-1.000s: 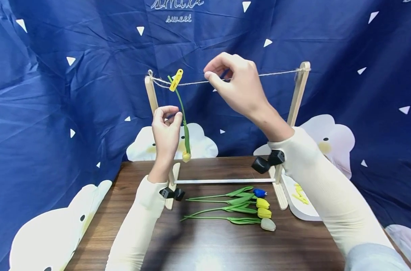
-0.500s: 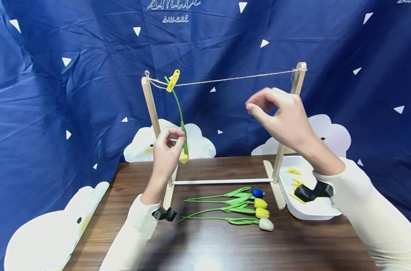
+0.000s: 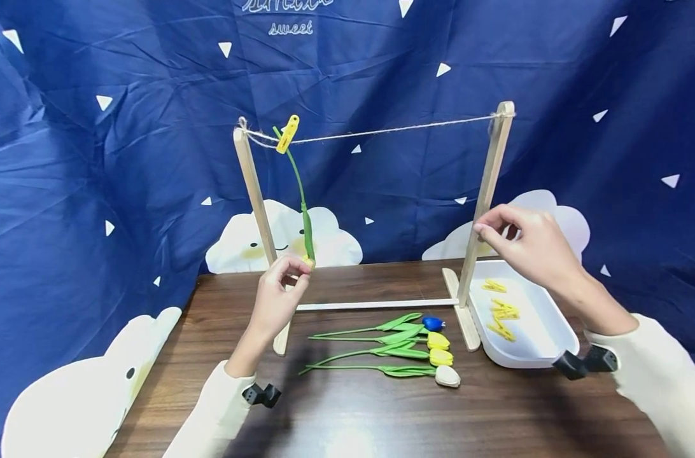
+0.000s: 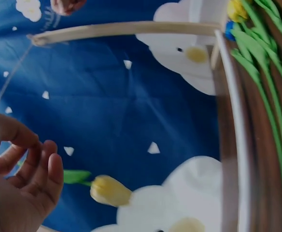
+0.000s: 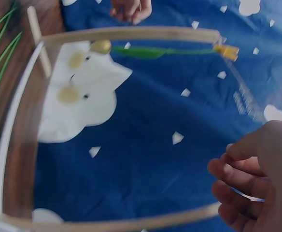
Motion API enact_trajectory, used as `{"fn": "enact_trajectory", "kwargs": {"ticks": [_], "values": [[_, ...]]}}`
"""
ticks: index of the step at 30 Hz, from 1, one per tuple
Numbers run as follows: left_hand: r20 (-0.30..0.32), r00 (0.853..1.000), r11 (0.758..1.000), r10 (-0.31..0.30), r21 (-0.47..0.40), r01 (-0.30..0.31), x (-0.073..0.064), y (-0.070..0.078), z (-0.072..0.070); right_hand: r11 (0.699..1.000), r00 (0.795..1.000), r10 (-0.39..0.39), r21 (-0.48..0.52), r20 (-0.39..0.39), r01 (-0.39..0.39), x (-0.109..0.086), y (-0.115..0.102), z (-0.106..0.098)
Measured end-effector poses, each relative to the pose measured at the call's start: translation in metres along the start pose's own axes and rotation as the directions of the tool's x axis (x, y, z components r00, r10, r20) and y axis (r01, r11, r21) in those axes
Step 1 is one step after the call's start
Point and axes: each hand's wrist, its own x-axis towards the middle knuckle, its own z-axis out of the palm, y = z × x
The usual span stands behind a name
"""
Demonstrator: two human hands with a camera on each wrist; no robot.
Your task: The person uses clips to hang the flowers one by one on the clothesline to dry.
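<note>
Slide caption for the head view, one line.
Both hands aloft: a yellow clip holds a yellow tulip bloom-down on a string, four more tulips lying on the table.

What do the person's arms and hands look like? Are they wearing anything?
The arms wear long, cream-coloured sleeves that look plain. Near each cuff sits a small, black, boxy camera. Both hands, left and right, have no gloves, and I can't see any rings or cables.
</note>
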Motion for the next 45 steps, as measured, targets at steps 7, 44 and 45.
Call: {"fn": "enact_trajectory", "kwargs": {"ticks": [7, 44, 45], "values": [[0.121, 0.992, 0.994, 0.034, 0.098, -0.046, -0.016, -0.032, -0.001, 0.989, 0.962, 0.117, -0.116, 0.247, -0.091, -0.017, 0.047, 0.008], [0.464, 0.884, 0.767, -0.052, 0.585, -0.262, -0.064, -0.130, 0.038, 0.918, 0.673, 0.387, -0.332, 0.630, -0.218, -0.052, 0.195, 0.091], [0.460, 0.886, 0.766, -0.053, 0.588, -0.259, -0.064, -0.130, 0.039, 0.919, 0.672, 0.384, -0.332, 0.634, -0.213, -0.053, 0.195, 0.092]]}}
